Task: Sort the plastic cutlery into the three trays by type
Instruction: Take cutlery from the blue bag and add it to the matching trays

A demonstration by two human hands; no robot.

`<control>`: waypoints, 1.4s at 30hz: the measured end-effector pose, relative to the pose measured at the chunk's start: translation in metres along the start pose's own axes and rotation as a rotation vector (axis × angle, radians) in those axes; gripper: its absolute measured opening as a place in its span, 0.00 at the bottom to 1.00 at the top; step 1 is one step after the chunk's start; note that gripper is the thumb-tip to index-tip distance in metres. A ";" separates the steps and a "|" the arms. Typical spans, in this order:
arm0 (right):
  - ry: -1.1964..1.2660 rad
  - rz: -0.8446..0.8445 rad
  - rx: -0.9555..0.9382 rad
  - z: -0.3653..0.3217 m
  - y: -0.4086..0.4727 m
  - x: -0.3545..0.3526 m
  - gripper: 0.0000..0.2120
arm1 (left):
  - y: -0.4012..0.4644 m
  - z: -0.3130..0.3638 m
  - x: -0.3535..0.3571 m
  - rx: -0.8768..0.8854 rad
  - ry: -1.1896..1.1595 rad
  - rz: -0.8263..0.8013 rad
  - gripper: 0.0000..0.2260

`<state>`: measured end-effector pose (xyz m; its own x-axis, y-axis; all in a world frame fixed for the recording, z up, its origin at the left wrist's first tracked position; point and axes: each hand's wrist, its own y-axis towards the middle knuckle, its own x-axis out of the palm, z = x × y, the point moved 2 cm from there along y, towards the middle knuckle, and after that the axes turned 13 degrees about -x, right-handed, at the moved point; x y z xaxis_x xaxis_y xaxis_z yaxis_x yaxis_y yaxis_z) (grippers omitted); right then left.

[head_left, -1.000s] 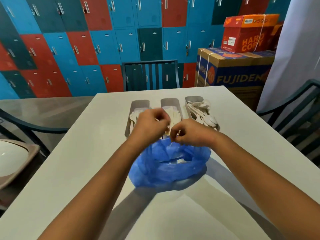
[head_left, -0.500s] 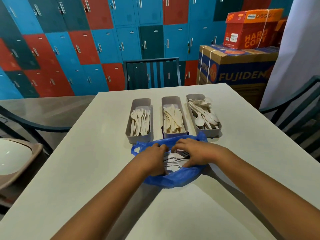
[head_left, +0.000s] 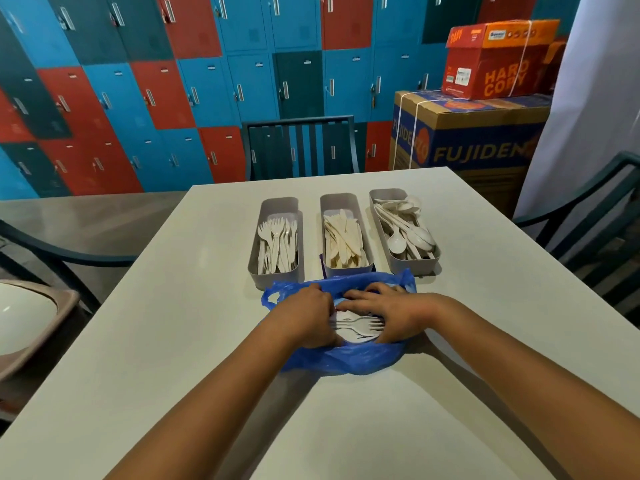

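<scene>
Lockers point(head_left: 207, 81) in red and blue back a white table point(head_left: 173, 341). On it lies a blue plastic bag point(head_left: 346, 362); just beyond stand the fork tray point(head_left: 277, 209), knife tray point(head_left: 341, 202) and spoon tray point(head_left: 388, 197). Inside the bag, white forks point(head_left: 360, 325) show between the left hand point(head_left: 304, 317) and right hand point(head_left: 394, 315), other cutlery hidden. Whether the fingers grip anything is hard to tell.

orange carton point(head_left: 498, 60): "HARD COPY" | brown-and-blue carton point(head_left: 471, 140): "FUJIDEN", "20"
</scene>
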<state>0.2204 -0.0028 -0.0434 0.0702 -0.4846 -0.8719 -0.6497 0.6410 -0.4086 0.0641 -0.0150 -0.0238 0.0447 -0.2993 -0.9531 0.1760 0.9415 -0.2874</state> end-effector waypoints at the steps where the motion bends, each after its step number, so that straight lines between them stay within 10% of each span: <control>1: 0.000 -0.009 0.004 -0.001 -0.001 0.000 0.41 | 0.000 0.000 -0.001 -0.004 -0.005 -0.004 0.23; 42: 0.302 0.027 0.090 0.018 0.000 0.006 0.49 | 0.005 -0.025 -0.004 0.083 -0.229 -0.132 0.08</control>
<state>0.2346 0.0052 -0.0539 -0.1831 -0.6130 -0.7686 -0.5778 0.6996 -0.4203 0.0404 -0.0049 -0.0239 0.2351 -0.4543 -0.8593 0.2749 0.8790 -0.3896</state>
